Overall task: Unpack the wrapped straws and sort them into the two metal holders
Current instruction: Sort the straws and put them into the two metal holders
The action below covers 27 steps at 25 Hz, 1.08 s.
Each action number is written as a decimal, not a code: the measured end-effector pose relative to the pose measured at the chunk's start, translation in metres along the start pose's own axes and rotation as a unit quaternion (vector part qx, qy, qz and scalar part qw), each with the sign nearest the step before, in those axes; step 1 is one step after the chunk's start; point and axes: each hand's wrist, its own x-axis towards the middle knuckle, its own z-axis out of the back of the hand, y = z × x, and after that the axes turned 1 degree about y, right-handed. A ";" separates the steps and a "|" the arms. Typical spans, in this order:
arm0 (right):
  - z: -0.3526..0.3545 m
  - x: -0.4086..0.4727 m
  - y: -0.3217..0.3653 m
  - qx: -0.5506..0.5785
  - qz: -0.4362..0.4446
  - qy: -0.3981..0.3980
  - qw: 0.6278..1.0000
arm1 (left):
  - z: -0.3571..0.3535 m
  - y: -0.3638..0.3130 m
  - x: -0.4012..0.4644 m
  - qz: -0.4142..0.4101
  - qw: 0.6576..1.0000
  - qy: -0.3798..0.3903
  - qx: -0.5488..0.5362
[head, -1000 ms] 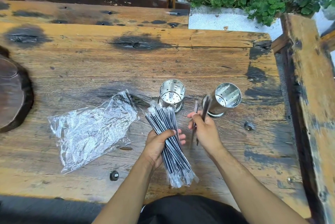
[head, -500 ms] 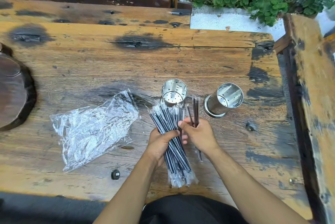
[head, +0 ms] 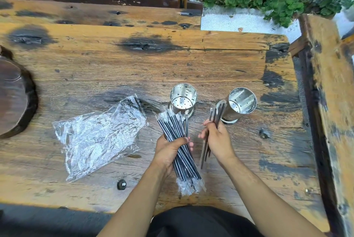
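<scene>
Your left hand (head: 169, 148) is clamped around the bundle of wrapped black straws (head: 179, 146), gripping it near the middle. The bundle's long axis runs from the near edge of the wooden table (head: 191, 64) up and slightly left, so its far ends point toward the left metal holder (head: 183, 98) and stop just short of its base. The near ends, still in clear wrappers, fan out below your wrist. One thin metal piece stands along the bundle's right side; you cannot tell what it is.

Your right hand (head: 216, 140) is closed on a few wrapped straws (head: 214, 121), held apart from the bundle. Their long axis tilts up and to the right, the top ends blurred and overlapping the near side of the right metal holder (head: 241, 102); the lower ends hang below your palm. Whether the tips touch that holder is unclear.

Both holders stand upright side by side, well apart from each other, and show perforated insides with no straws in them. The crumpled clear plastic bag (head: 99, 135) lies flat to the left of your left hand.
</scene>
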 end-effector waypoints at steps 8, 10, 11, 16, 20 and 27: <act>-0.007 -0.005 0.000 -0.125 0.038 0.075 0.989 | -0.007 0.000 -0.004 -0.035 0.997 0.048 0.057; -0.007 -0.005 -0.001 -0.131 0.034 0.065 0.989 | -0.007 -0.002 -0.004 -0.045 0.995 0.026 0.082; -0.006 -0.005 -0.001 -0.115 0.034 0.072 0.990 | -0.005 -0.002 -0.004 -0.045 0.995 0.020 0.083; 0.001 -0.006 0.005 -0.007 0.018 0.102 0.995 | 0.000 -0.003 -0.007 -0.015 0.999 0.032 0.026; 0.000 -0.006 0.003 0.008 0.027 0.069 0.997 | -0.001 -0.002 -0.008 -0.002 1.000 0.030 0.004; 0.008 0.001 0.005 0.058 -0.016 0.015 0.998 | 0.009 -0.002 -0.010 0.019 0.999 0.037 -0.022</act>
